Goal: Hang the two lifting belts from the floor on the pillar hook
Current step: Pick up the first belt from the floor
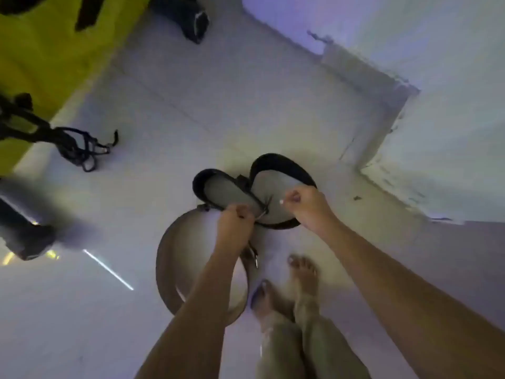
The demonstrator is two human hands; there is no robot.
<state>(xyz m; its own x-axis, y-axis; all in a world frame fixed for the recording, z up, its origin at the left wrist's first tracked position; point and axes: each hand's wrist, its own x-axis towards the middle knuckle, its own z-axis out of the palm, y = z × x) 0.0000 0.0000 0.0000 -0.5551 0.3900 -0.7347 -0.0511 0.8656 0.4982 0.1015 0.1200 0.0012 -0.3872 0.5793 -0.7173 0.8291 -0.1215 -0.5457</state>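
Forearms reach down and forward from the camera, ending in two hands that meet over the belts. At the landmark, the black belt (pixel 276 170) is folded into two rounded loops side by side, its ends gathered where the hands come together, and it appears to be lifted just off the floor (pixel 191 110), though the blur makes that uncertain. On that gathered point the left hand (pixel 236 222) has its fingers (pixel 241 213) curled shut, seemingly around the metal buckle; the right hand (pixel 306 206) pinches the strap on the other loop, its fingers narrow and closed. Just below the black belt, nearer the person, the brown belt (pixel 164 266) lies flat on the floor as one open ring, its buckle end passing under the left forearm; no hand is closed on it. Bare feet (pixel 303 272) stand beside that ring. Both hands sit at the belt's centre, loops spreading away from them, so a straight lift looks feasible; the left hand is nearer the brown belt. Right of the black belt rises a white wall corner (pixel 396 127), perhaps the pillar; no hook is visible.
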